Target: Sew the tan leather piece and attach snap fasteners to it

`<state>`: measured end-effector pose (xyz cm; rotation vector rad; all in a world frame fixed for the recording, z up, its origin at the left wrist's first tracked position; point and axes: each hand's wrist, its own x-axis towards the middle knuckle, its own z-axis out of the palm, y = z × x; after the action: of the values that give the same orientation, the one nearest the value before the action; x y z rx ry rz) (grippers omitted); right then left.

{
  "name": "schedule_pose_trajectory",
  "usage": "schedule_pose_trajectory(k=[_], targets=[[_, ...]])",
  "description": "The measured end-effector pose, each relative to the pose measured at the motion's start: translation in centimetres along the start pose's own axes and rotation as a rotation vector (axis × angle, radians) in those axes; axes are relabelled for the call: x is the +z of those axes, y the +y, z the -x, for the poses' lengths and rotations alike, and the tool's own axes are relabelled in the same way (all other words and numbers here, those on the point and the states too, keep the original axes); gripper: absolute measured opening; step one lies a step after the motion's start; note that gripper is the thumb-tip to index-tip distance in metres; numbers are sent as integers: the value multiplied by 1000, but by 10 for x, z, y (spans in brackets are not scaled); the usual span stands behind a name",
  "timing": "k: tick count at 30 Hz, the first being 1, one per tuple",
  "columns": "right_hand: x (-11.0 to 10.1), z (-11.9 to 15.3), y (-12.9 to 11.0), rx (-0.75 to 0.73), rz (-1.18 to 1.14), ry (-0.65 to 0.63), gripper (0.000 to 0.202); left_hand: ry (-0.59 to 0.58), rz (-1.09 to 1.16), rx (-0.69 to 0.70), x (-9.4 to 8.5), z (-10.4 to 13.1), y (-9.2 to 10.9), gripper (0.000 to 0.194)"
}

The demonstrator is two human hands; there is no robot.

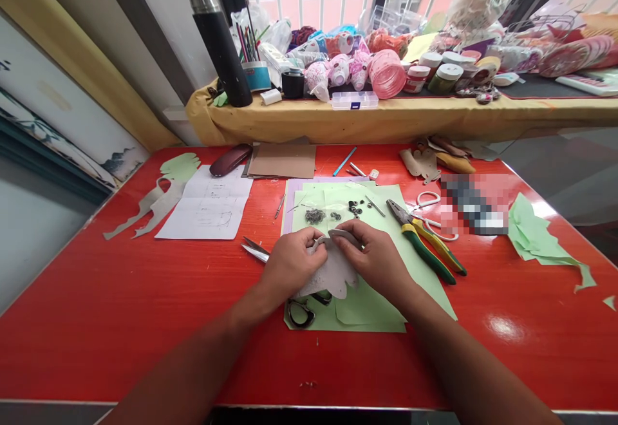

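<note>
My left hand (297,259) pinches a pale grey cut piece with a scalloped edge (333,275), which looks like leather or felt. On its other side, my right hand (369,251) grips the upper edge of the same piece between thumb and fingers. The piece hangs above green paper sheets (371,315). Partly under my left hand and the piece lies a pair of scissors (300,314), its blades poking out to the left. Just beyond my hands are a heap of small dark metal bits (315,216) and several black round snaps or beads (356,207).
Pliers with green-yellow handles (427,241) and white-handled scissors (427,199) lie right of the paper. Green scraps (543,232) lie far right. A printed sheet (207,209) and a glasses case (230,160) are left. A black thermos (222,51) stands on the crowded ledge.
</note>
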<state>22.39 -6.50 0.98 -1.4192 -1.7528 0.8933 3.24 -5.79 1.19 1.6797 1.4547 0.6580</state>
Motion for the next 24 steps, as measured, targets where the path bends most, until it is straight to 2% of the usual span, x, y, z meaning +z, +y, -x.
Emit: schedule_pose_trajectory(k=[8,13,20,24], targets=[[-1,-2,1,92,-120,3,18,-178,217,-105,-14,-10,-9,27],[-2,-1,0,127,-193,-5,22,-110,309,-126,-15,-11,-9,33],[-4,-2,-1,87,-250,-5,27,-26,197,-76,-12,-8,-6,30],[-4,-2,0,70,-213,-4,26,-47,230,-66,-14,-9,-7,29]])
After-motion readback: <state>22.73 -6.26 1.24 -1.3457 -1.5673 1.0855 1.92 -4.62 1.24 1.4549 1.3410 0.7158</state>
